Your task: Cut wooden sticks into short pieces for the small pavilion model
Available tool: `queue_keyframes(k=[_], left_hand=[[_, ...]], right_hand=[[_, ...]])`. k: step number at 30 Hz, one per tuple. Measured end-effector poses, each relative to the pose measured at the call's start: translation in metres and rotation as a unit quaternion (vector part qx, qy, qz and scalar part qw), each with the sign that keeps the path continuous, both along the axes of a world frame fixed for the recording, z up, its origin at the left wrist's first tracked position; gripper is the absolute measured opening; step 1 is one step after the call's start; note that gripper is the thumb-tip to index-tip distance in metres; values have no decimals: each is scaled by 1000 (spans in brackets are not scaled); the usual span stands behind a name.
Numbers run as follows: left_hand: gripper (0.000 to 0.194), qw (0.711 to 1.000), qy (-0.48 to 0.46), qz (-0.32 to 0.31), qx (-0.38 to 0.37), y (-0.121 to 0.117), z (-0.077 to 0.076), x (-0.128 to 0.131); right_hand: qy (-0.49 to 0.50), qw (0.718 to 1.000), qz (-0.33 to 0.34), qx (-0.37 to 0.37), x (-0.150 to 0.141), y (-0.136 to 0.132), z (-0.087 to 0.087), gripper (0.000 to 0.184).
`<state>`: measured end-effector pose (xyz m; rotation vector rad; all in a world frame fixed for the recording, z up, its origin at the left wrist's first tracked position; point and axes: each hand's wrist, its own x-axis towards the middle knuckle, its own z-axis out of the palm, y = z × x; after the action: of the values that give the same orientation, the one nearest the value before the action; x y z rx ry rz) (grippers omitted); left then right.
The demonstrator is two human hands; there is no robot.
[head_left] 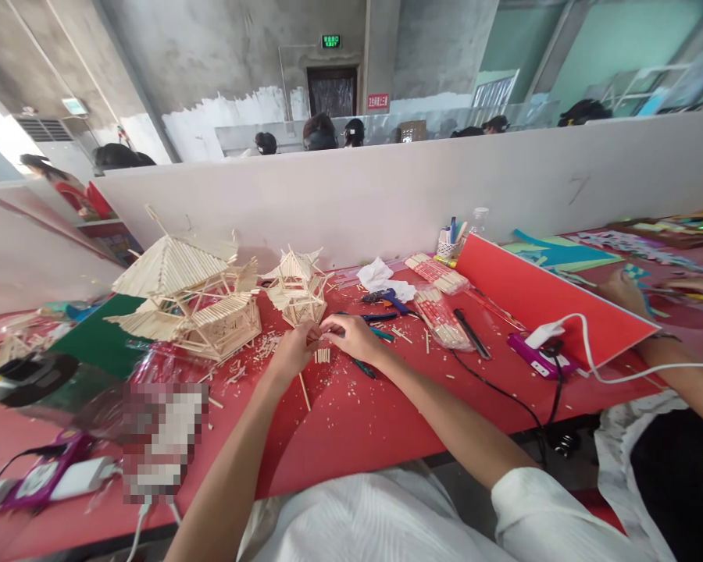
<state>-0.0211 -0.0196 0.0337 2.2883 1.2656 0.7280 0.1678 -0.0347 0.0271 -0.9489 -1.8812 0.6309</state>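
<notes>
Fingertips pinched, my left hand [296, 347] meets my right hand [351, 336] over the red table. Whatever is between the fingers is too small to make out. Just below them lies a short row of cut sticks [322, 356], and one longer stick [305, 392] sits near my left hand. Right behind my hands stands a small pavilion model made of sticks [297, 285]. A larger stick pavilion [193, 289] is to the left. Pliers with teal handles [364, 368] rest beside my right hand, near a blue glue gun [390, 300].
Packs of sticks [442, 316] and a black pen [472, 334] lie to the right. A red board [539, 297] leans by a purple power strip [542, 355], with a co-worker's arm beyond. A dark-lidded bottle [52, 386] lies left. Wood scraps litter the red table [351, 429].
</notes>
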Motion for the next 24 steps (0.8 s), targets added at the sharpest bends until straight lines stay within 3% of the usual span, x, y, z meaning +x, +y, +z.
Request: queue_keyframes(k=[8, 24], left_hand=[[19, 1000, 26, 16, 6, -2, 1, 2], [20, 1000, -19, 2, -3, -3, 4, 3]], right_hand=[[-22, 1000, -6, 10, 1, 4, -5, 17], [-5, 1000, 6, 3, 3, 7, -7, 14]])
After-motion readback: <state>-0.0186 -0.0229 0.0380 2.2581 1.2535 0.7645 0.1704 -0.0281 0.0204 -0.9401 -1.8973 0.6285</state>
